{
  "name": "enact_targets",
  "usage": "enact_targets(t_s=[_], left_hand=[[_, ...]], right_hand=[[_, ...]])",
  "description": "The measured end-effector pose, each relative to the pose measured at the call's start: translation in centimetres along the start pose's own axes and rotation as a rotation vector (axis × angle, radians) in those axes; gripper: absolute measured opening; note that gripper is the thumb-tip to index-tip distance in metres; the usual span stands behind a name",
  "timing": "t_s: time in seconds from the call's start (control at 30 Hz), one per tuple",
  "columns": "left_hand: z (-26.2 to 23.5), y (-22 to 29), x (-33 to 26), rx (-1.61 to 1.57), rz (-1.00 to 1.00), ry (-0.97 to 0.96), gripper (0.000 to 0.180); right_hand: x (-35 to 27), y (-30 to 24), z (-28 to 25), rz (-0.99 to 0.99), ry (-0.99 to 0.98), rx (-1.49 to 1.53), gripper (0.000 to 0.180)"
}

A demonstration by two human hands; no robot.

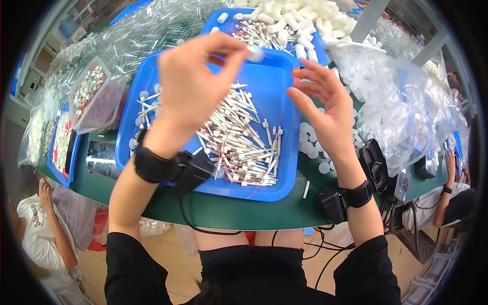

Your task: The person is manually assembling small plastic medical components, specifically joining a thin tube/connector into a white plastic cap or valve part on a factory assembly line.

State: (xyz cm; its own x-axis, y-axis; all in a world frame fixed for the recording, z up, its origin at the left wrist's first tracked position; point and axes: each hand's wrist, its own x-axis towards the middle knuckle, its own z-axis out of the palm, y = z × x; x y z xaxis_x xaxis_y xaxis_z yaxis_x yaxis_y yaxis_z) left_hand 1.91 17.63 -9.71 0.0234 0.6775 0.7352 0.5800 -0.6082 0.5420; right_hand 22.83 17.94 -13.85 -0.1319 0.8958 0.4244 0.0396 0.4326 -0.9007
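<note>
My left hand (185, 86), smeared by motion, is raised over the blue tray (277, 86). Its thumb and forefinger pinch a small white cylindrical piece (255, 54) near the tray's far edge. Just past the tray's right edge, my right hand (329, 114) hangs with its fingers stretched and the thumb apart, holding nothing that I can see. Many thin white sticks (239, 145), some with fine red wires, lie heaped in the tray. More pieces with pale round ends lie along its left side, partly hidden by my left hand and wrist.
Behind stands another blue tray (321, 53) with white foam-like cylinders (290, 18). White discs (307, 145) lie right of the front tray, near a clear plastic bag (401, 107). Clear tubes (132, 35) and a plastic tub (94, 96) stand left. Cables hang below the table; other people sit at both sides.
</note>
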Motion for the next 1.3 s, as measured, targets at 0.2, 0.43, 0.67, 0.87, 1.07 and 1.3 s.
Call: enact_targets(t_s=[0.2,0.43,0.67,0.87,1.07,1.3], left_hand=[[-3.5,-1.0,0.6,0.873,-0.251,-0.434,0.014],[1.1,-0.6,-2.4,0.446,0.338,-0.520,0.018],[2.2,-1.0,-3.1,0.455,0.348,-0.750,0.011],[2.5,-1.2,-2.3,0.300,0.283,-0.435,0.007],[2.6,-0.2,-1.5,-0.047,-0.040,-0.156,0.007],[3.1,-0.1,-2.4,-0.819,-0.463,-0.258,0.009]], right_hand=[[0.5,1.2,-1.8,-0.104,0.075,-0.624,0.018],[0.6,1.1,-3.7,0.081,-0.300,-0.714,0.023],[0.7,1.6,-2.8,0.102,-0.379,-0.765,0.026],[1.1,2.1,-3.7,0.048,0.056,-0.709,0.024],[1.2,1.3,-3.2,0.090,0.065,-0.299,0.023],[0.8,-0.3,-2.2,0.148,-0.125,0.178,0.026]])
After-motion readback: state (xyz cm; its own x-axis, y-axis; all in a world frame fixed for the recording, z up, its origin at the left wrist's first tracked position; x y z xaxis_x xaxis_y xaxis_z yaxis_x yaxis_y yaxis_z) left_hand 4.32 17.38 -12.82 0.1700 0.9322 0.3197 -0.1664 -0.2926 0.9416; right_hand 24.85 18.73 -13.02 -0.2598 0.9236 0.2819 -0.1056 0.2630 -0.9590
